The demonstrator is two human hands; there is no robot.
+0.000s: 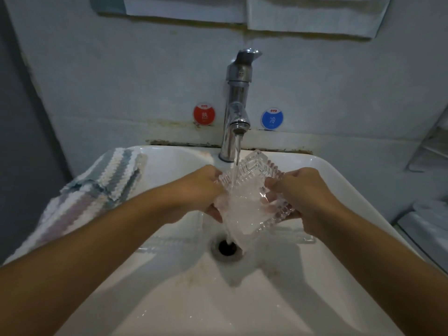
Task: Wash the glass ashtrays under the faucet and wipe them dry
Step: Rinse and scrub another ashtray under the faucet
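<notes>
The fingers of the left hand (201,190) are curled round one side of the glass ashtray (252,190), and the fingers of the right hand (298,190) are curled round the other side. The ashtray is held tipped under the faucet (236,110), above the sink (344,190), and water is poured over it and down to the drain (227,247).

The glass looks thick, hard and probably heavy. It is wet, so it may be slippery, and it could be broken if dropped. It is best held by its ridged sides. A striped cloth (97,190) is laid on the sink's left edge.
</notes>
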